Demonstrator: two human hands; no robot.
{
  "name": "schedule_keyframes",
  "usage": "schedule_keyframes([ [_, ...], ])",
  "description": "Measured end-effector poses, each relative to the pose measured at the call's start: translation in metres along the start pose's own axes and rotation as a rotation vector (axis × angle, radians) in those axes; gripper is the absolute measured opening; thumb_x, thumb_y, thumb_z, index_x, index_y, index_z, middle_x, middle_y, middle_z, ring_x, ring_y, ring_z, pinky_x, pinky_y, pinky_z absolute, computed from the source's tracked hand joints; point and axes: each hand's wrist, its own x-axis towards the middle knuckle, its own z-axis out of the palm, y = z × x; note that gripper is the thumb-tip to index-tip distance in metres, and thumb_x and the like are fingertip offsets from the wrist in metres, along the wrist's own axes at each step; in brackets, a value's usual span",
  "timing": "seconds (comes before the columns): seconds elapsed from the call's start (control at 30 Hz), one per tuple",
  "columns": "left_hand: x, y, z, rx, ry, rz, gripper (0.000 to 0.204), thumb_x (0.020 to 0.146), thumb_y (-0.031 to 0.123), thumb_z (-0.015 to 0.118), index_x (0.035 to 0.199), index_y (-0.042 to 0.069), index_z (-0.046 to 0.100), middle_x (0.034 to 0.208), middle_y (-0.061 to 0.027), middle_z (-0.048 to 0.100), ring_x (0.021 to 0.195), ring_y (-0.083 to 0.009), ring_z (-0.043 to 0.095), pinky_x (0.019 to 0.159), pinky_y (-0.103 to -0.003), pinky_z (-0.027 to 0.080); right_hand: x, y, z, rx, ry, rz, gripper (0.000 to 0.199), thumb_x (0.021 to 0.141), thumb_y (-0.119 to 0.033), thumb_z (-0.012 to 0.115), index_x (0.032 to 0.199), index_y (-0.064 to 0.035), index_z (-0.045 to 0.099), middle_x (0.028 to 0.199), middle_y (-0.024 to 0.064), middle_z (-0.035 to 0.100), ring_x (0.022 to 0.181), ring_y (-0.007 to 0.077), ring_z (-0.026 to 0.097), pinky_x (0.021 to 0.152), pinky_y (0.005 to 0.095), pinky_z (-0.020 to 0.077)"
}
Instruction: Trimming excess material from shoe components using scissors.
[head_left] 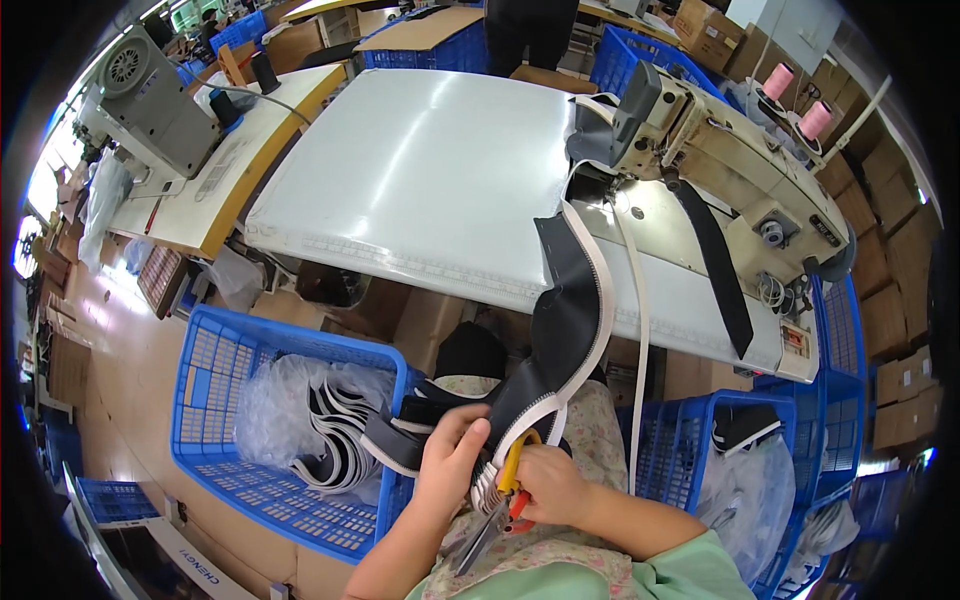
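My left hand (452,455) is closed on a black fabric strip (560,315) edged with white trim. The strip runs from the sewing machine (730,150) over the table edge and down to my lap. My right hand (556,484), just beside the left, is wrapped round a pair of scissors (484,538) with yellow and red handles. Their blades point down toward my lap, away from the strip's upper length. More white-edged folds bunch between the hands, partly hidden by the fingers. Part of the strip continues left into a blue basket (290,325).
Stacked black-and-white strips (340,440) and clear plastic lie in the left basket. Another blue basket (740,400) stands right of my lap. The white table (400,180) spans ahead. A narrow white tape (641,350) hangs off its edge. Pink thread cones (777,82) stand behind the machine.
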Motion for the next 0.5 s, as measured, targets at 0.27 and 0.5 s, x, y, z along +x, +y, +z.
schedule_keyframes([
  [0.27,0.001,-0.020,-0.012,0.024,-0.142,0.043,0.021,0.089,0.019,0.051,0.082,-0.001,0.055,0.066,0.0022,0.048,0.062,-0.0058,0.041,0.055,-0.022,0.035,-0.024,-0.020,-0.091,0.116,-0.352,0.459,0.046,0.067,-0.039,0.075,0.087,-0.0025,0.056,0.075,0.0112,0.052,0.069,0.0291,0.054,0.059,0.0335,0.0436],
  [0.5,-0.003,-0.016,0.001,0.193,-0.152,0.160,0.023,0.089,0.021,0.052,0.087,-0.002,0.056,0.066,-0.0046,0.054,0.061,-0.0096,0.048,0.056,-0.025,0.039,-0.045,-0.029,-0.131,-0.037,-0.594,0.764,0.062,0.068,-0.061,0.065,0.079,-0.0004,0.057,0.071,0.0128,0.052,0.068,0.0306,0.054,0.059,0.0365,0.0419],
])
